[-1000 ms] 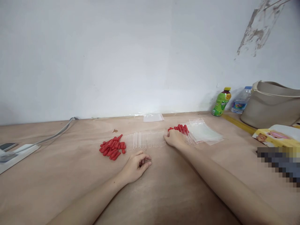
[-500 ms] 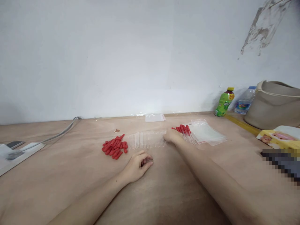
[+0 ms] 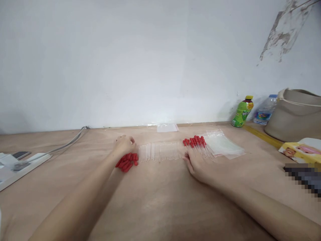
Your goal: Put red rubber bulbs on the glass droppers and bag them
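My left hand (image 3: 123,144) reaches over the far side of a heap of red rubber bulbs (image 3: 127,162). Its fingers are curled in, and what they grip, if anything, is hidden. Right of the heap lies a row of thin clear pipette tubes (image 3: 157,151), side by side. Past the row's right end, my right hand (image 3: 197,163) rests low with fingers bent together; whatever is in them cannot be made out. Just beyond it lie several droppers with red bulbs (image 3: 195,140) fitted on clear tubes, partly covered by the hand.
Clear zip bags (image 3: 223,144) lie right of the droppers, and a white packet (image 3: 167,128) by the wall. A green bottle (image 3: 242,112), a water bottle (image 3: 265,110) and a beige bucket (image 3: 294,115) stand back right. At left are a grey cable (image 3: 72,139) and a phone (image 3: 21,155).
My left hand has moved from the table's middle up and left to the red bulbs. My right hand has left the end of the tube row, moving right and nearer to me.
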The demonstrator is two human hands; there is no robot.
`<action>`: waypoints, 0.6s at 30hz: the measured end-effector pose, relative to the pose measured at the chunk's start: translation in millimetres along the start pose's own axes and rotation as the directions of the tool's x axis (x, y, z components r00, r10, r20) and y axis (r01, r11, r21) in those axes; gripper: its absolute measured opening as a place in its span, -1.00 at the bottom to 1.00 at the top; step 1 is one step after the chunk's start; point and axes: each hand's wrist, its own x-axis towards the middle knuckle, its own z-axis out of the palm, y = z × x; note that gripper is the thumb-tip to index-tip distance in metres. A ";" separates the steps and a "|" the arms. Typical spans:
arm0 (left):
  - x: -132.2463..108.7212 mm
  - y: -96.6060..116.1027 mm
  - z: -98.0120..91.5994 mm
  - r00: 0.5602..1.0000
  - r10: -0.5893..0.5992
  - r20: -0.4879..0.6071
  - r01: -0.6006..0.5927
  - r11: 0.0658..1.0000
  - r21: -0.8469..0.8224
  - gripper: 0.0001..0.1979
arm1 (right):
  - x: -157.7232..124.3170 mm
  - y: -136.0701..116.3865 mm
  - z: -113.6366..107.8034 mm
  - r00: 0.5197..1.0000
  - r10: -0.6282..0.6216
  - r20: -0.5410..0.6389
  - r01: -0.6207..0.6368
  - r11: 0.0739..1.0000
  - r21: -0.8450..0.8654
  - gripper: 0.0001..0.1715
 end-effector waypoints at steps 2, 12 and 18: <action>23.0 -4.8 4.7 0.994 -0.079 0.073 0.077 0.996 0.033 -0.83 | -10.1 -0.7 -2.7 0.997 -0.080 -0.014 0.079 0.996 -0.043 -0.79; 53.4 -1.8 26.2 0.981 -0.106 0.161 0.106 0.994 0.008 -0.71 | -17.2 0.2 6.6 0.987 -0.154 -0.033 0.154 0.988 -0.007 -0.81; -0.5 27.0 15.8 0.986 0.140 -0.093 -0.154 0.974 -0.165 -0.76 | -17.4 3.3 15.5 0.974 -0.179 -0.136 0.192 0.977 0.095 -0.71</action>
